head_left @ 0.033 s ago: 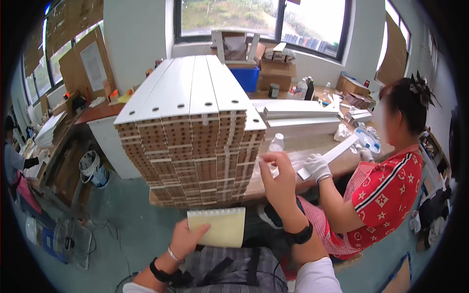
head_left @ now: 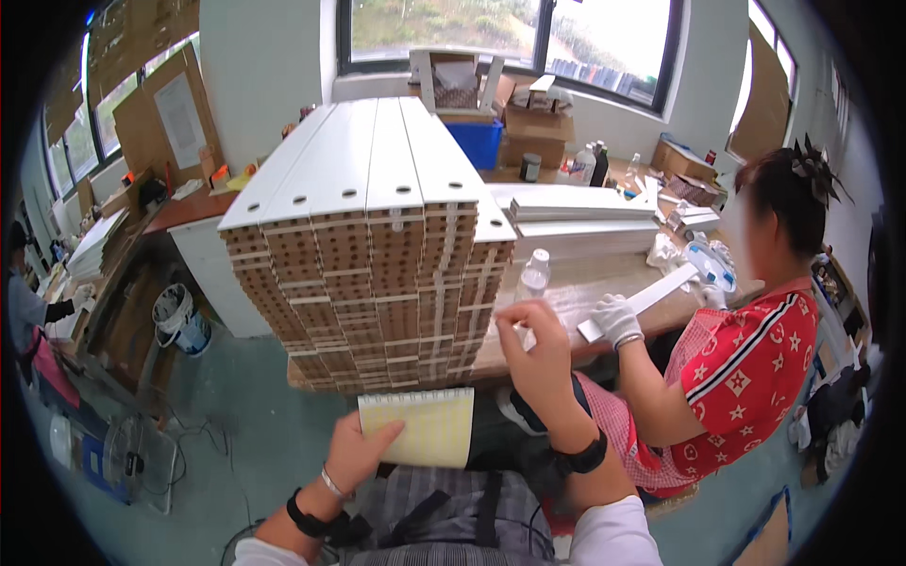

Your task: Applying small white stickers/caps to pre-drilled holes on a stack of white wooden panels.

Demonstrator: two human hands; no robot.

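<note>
My left hand [head_left: 360,452] grips a small spiral-bound notepad [head_left: 429,429] by its left side, thumb across the yellowish lined page. The pad's white coil runs along its top edge, just below the tall stack of boards. My right hand [head_left: 536,354] is raised to the right of the pad, near the stack's right corner. Its fingers are curled in toward the thumb; whether something small sits between them is hidden. Long white-topped boards [head_left: 354,156] with round holes form the stack [head_left: 368,292], their brown drilled ends facing me.
A clear plastic bottle [head_left: 534,274] stands on the workbench [head_left: 566,269] beside the stack. On the right, a seated person in a red top [head_left: 746,377] holds a white strip [head_left: 661,290] in gloved hands. A white bucket [head_left: 184,321] stands on the floor at left. Another person [head_left: 42,321] works far left.
The notepad and my left hand have shifted slightly upward in view. My right hand has moved slightly left and down, its fingers still curled.
</note>
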